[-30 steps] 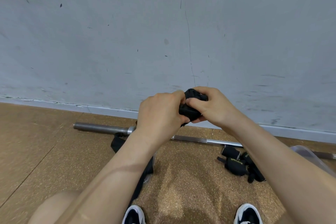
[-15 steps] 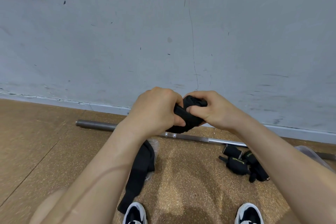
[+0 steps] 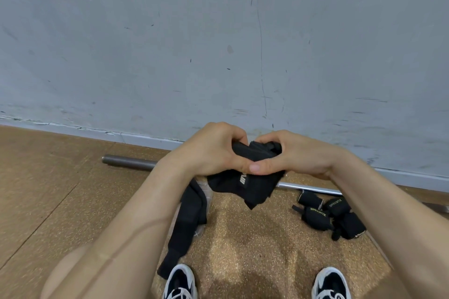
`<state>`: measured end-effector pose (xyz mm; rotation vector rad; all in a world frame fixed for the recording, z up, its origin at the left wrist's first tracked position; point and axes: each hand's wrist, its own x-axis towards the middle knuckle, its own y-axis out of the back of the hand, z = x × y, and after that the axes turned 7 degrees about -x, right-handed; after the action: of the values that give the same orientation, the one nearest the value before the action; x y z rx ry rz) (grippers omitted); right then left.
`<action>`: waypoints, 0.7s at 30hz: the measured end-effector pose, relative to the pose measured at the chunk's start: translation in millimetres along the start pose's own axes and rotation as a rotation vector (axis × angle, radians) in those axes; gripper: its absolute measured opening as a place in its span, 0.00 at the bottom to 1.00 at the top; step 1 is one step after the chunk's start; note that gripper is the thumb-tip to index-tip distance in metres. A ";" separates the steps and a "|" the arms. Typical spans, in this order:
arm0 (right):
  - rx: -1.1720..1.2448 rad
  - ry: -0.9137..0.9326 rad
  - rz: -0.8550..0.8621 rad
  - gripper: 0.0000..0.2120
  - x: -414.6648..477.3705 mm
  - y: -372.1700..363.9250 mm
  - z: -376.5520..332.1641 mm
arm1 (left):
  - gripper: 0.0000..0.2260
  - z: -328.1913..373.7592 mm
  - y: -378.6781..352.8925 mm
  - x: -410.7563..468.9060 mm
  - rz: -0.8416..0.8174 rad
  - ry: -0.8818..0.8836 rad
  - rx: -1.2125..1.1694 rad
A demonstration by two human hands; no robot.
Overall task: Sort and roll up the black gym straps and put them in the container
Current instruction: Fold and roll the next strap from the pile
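Rolling a strap, mid-step. Your left hand [image 3: 213, 150] and right hand [image 3: 295, 153] meet in front of you, above the floor [image 3: 48, 177], both closed on one black strap [image 3: 252, 153]. To roll it well, keep the wound part pinched between thumbs and forefingers, hold the edges square, and draw in the loose end [image 3: 252, 189] that hangs below your thumbs under light tension, so the roll stays tight and does not cone.

Fingers: those of the left hand [image 3: 239, 137] curl over the top of the roll and the thumb presses from below; the right thumb [image 3: 263, 167] meets it tip to tip. Both hands are wrapped nearly shut around the strap, with no gap visible.

A second, unrolled strap [image 3: 187, 221] lies on the floor under your left forearm. Rolled straps [image 3: 328, 213] sit in a cluster to your right, near the bar [image 3: 128, 162]. The container is probably the clear edge at far right; you cannot tell for certain.
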<state>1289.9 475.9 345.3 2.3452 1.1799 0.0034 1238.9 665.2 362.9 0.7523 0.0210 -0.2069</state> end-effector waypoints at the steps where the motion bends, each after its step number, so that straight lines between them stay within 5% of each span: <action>1: 0.005 0.013 -0.042 0.16 -1.7 1.0 -1.0 | 0.14 0.6 1.2 -2.5 -0.049 0.028 -0.084; 8: 0.081 0.064 -0.189 0.10 -7.9 2.5 -4.6 | 0.12 -5.8 22.0 -14.0 -0.400 0.108 -0.280; 17: 0.051 0.059 -0.220 0.11 -10.3 5.7 -3.2 | 0.15 1.0 23.7 -11.6 -0.128 0.096 0.128; 19: 0.058 0.089 -0.232 0.12 -12.3 5.4 -4.6 | 0.05 -3.4 19.8 -8.5 -0.118 0.088 0.129; 21: 0.095 0.120 -0.232 0.13 -14.8 7.7 -6.4 | 0.11 -9.5 17.4 -6.0 -0.135 0.095 0.018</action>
<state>1285.0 463.8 357.5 2.3010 1.5368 0.0076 1236.9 685.1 368.3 0.7790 0.1610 -0.3001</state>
